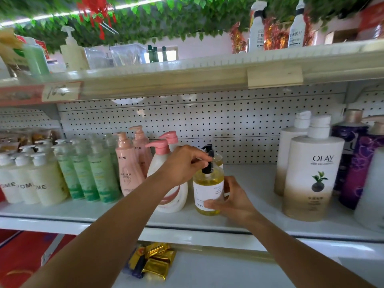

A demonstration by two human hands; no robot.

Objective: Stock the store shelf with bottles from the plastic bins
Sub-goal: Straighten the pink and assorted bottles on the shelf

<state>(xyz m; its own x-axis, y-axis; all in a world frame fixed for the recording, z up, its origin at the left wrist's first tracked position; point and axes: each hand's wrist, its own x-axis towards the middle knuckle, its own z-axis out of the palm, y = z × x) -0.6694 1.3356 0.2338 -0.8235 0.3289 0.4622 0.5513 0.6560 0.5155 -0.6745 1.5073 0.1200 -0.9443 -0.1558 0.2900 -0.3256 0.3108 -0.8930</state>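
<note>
As a yellow bottle [208, 191] stands upright on the middle shelf [259, 221], just right of a white bottle [172, 183] with a pink pump, the left hand [182, 163] pinches its black pump [208, 161] between fingertips and thumb while the right hand [232, 201] grips the base, thumb across the label and fingers curled behind. A second yellow bottle [218, 159] stands touching or just behind it. Bare shelf lies to the right, before two Olay bottles [311, 175]. The bins are not in view. The step appears to be setting the bottle in line: it would go best with the base kept flat on the shelf, the pump turned to face front like its neighbours, the label squared outward, and the bottle eased back without knocking the one behind
</note>
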